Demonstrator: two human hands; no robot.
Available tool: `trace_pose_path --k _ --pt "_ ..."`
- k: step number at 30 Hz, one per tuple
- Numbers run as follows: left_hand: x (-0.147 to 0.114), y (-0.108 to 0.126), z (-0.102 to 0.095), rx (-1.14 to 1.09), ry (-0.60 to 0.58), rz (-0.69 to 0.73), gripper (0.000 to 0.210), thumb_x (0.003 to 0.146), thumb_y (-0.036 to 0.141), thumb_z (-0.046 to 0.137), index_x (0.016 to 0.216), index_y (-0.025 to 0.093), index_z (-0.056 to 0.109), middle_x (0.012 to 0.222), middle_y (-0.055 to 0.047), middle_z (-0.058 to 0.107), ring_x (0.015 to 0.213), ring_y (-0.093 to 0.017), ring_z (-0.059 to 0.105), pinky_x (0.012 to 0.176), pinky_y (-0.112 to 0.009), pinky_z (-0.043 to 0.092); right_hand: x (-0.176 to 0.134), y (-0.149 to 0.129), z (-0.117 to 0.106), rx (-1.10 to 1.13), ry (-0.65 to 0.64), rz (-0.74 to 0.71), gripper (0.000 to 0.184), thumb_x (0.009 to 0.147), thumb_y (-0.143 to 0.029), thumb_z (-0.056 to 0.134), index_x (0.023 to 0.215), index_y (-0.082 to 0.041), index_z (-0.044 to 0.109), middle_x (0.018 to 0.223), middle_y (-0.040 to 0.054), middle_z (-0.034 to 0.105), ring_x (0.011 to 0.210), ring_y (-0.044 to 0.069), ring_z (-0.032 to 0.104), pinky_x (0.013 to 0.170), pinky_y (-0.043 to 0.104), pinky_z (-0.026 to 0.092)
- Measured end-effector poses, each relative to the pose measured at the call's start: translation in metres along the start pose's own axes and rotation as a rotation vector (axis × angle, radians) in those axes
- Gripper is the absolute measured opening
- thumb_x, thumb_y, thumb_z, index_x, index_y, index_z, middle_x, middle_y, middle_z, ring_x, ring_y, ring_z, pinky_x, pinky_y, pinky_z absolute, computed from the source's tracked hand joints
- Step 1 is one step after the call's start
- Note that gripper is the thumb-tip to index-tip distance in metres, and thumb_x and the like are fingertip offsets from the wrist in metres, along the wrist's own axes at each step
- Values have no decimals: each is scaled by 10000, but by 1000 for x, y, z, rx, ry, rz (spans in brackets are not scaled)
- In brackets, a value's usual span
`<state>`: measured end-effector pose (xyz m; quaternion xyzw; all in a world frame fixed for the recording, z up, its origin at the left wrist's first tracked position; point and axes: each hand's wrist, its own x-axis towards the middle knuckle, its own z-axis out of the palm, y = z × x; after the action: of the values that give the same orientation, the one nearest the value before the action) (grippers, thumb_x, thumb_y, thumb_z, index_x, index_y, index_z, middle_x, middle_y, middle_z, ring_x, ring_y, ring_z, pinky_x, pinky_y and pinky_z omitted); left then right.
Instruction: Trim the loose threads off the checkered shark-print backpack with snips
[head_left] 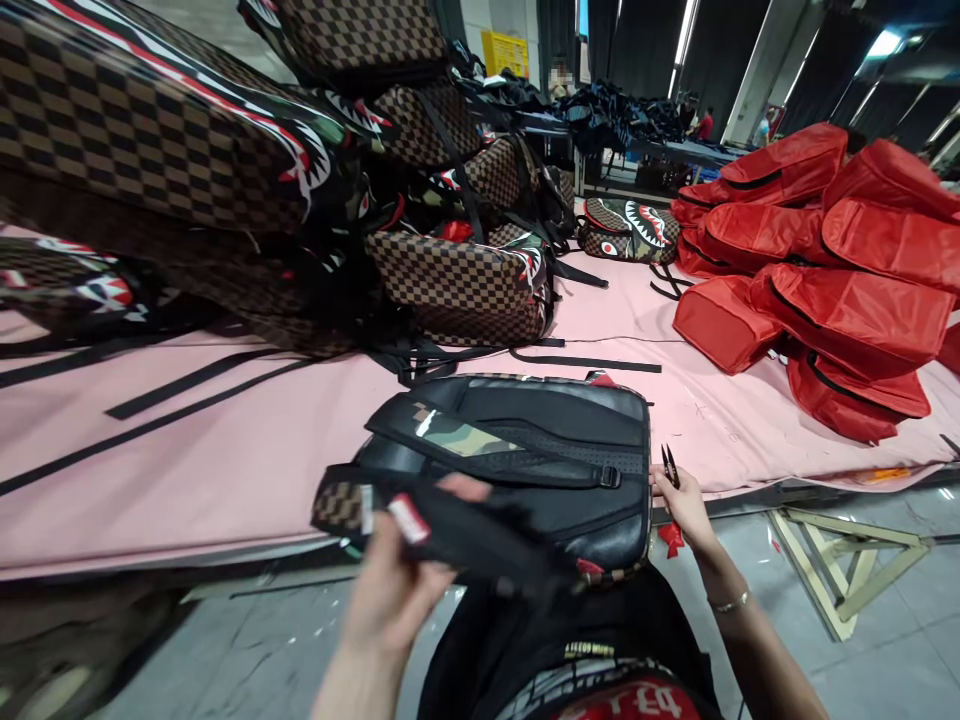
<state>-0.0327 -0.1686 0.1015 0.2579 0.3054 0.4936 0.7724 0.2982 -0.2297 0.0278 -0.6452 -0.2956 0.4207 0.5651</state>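
A black backpack (559, 405) lies with its padded back panel up at the near edge of the pink-covered table. My left hand (401, 580) grips one of its shoulder straps (465, 530), lifted off the panel and blurred by motion. The other shoulder strap (480, 440), with a camouflage patch and a buckle, rests across the panel. At the backpack's right edge, my right hand (684, 505) holds small black thread snips (670, 466), blades pointing up and away. Something red (672, 540) hangs just below that hand. Its fingertips are close to the backpack's edge; whether they touch is unclear.
Checkered backpacks (457, 285) with shark-mouth prints are piled at the left and back. Several red bags (847, 310) are stacked at the right. Loose black straps (195, 385) trail over the pink cloth (247, 480). A metal frame (847, 570) stands on the floor at right.
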Motion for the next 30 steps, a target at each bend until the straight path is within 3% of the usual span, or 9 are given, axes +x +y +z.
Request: trace_pose_path --k 3,5,8,10,16,19,22,24,30 --pt "-12 -42 -4 625 -387 -409 445 512 269 811 933 187 691 751 -54 690 629 -210 619 534 -274 484 1 1 0 -21 18 -24 543 626 -568 705 915 -113 635 813 113 662 689 235 644 604 357 542" --pt "-18 -62 -12 867 -491 -468 487 536 238 784 1010 189 687 821 -63 696 701 -229 633 616 -297 501 2 1 -1 -31 21 -40 529 631 -563 699 913 -120 641 807 106 662 691 233 646 596 350 539" --pt "-18 -74 -35 924 -343 -326 438 640 386 725 1019 170 684 957 -103 693 855 -253 639 777 -333 503 3 1 -1 -56 17 -52 496 653 -549 677 902 -122 636 787 92 652 681 218 640 585 335 531" --pt "-16 -75 -54 897 -200 -255 449 629 499 720 935 171 703 960 -114 694 919 -274 630 843 -351 490 4 0 -1 -80 17 -53 474 662 -535 663 889 -120 626 778 82 639 667 203 632 574 321 524" --pt "-14 -76 -99 707 204 -292 569 431 639 784 737 165 711 796 -117 702 744 -260 648 691 -317 543 2 -7 3 -49 32 -8 453 645 -502 651 888 -124 601 763 47 618 632 161 607 562 292 513" --pt "-15 -89 -109 540 343 -371 481 508 526 811 763 131 706 814 -154 700 713 -237 658 645 -269 547 2 -10 4 -34 44 13 468 626 -497 656 894 -118 605 761 47 620 615 153 598 550 281 504" --pt "-15 -107 -111 477 370 -371 370 699 468 710 822 120 688 850 -168 698 713 -217 665 618 -242 543 2 -11 5 -56 71 8 465 624 -494 653 888 -114 612 743 46 624 588 140 580 524 256 479" --pt "-13 -117 -110 464 361 -359 347 744 463 673 825 126 673 853 -163 698 717 -212 667 619 -244 544 2 -11 4 -77 93 -12 458 632 -492 650 887 -114 617 743 47 631 586 132 574 517 239 463" --pt "-9 -118 -102 445 336 -420 481 560 527 790 746 105 654 775 -149 686 677 -218 655 609 -271 538 1 -7 2 -69 52 -6 462 645 -500 649 906 -120 619 784 63 647 652 161 613 551 258 492"
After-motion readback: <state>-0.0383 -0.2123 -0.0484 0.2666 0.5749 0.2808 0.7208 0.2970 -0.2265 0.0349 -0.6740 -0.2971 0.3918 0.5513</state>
